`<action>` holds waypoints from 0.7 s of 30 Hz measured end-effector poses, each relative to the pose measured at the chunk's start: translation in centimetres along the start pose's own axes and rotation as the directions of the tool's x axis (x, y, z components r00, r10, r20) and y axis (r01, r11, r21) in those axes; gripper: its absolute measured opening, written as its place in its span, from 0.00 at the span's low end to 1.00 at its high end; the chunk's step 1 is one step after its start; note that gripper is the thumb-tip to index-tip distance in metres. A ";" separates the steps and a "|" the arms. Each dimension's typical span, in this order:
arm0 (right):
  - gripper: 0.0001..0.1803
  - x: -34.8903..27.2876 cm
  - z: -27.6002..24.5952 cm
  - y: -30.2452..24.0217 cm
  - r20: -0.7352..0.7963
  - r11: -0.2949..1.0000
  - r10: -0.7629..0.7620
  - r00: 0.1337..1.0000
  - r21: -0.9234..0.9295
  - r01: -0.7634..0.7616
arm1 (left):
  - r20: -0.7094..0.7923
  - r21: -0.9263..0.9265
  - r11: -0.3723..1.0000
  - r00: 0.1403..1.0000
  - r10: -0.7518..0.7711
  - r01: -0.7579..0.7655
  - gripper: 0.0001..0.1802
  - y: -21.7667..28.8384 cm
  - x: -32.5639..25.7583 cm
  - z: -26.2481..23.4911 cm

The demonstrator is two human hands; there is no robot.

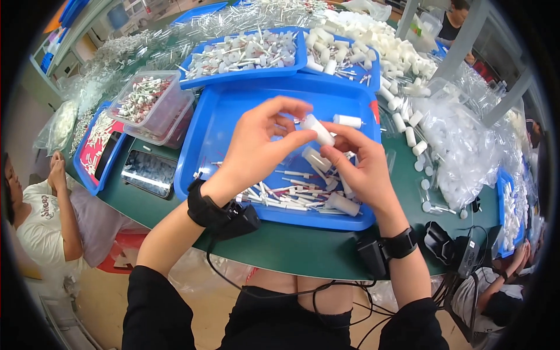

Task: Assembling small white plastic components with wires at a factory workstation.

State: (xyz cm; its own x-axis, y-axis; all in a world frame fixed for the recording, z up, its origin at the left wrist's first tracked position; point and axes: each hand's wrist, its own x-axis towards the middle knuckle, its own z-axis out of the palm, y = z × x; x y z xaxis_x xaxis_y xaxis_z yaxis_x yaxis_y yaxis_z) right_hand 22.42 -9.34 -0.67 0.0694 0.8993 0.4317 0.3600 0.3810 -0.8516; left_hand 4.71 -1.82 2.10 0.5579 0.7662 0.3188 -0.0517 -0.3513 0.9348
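Over the large blue tray (201, 125), both of my hands meet at a short white plastic cylinder (319, 130), held tilted. My right hand (361, 166) pinches its lower end between thumb and fingers. The thumb of my left hand (259, 140) lies against its side, with the other fingers curled round its upper end, where the index finger is blurred. Below in the tray lie more white cylinders (343, 204) and a spread of thin white sticks (280, 198) with reddish parts. One cylinder (347, 121) rests just behind my right hand.
Blue trays of white parts (245, 55) and white cylinders (341, 55) stand behind. At left are a clear tub (146, 99), a phone (149, 172) and a red-lined tray (96, 154). Clear bags (466, 151) lie right. Cables run from my wrist devices (233, 221). Other people (49, 216) sit nearby.
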 end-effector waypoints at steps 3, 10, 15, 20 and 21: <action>0.19 0.1 -0.1 -0.7 0.048 0.998 0.033 0.998 -0.060 -0.030 | 0.019 -0.270 0.961 0.999 -0.051 0.054 0.15 -1.1 -0.6 -0.4; 0.19 0.0 -0.6 -0.6 0.023 0.994 0.072 0.997 0.082 -0.074 | 0.040 -0.366 0.924 0.994 -0.105 0.112 0.14 -0.8 -1.1 -0.8; 0.14 0.1 -0.5 -0.3 0.062 0.957 0.134 0.989 0.251 -0.146 | 0.036 -0.354 0.930 0.995 -0.094 0.101 0.13 -2.0 -1.6 -1.1; 0.10 0.0 -0.8 -0.9 0.024 0.970 0.135 0.990 0.203 -0.137 | 0.057 -0.347 0.930 0.993 -0.106 0.119 0.14 -1.5 -1.6 -1.2; 0.08 0.1 -0.6 -0.9 0.012 0.967 0.147 0.989 0.210 -0.147 | 0.054 -0.343 0.931 0.992 -0.110 0.122 0.14 -1.5 -1.6 -1.4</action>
State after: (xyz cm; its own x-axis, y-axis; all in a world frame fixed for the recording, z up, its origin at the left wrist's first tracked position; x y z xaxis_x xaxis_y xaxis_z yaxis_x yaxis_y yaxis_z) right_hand 22.66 -9.76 0.36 0.1104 0.9482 0.2978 0.1428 0.2814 -0.9489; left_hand 2.72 -1.82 0.44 0.6044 0.7699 0.2049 -0.2642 -0.0489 0.9632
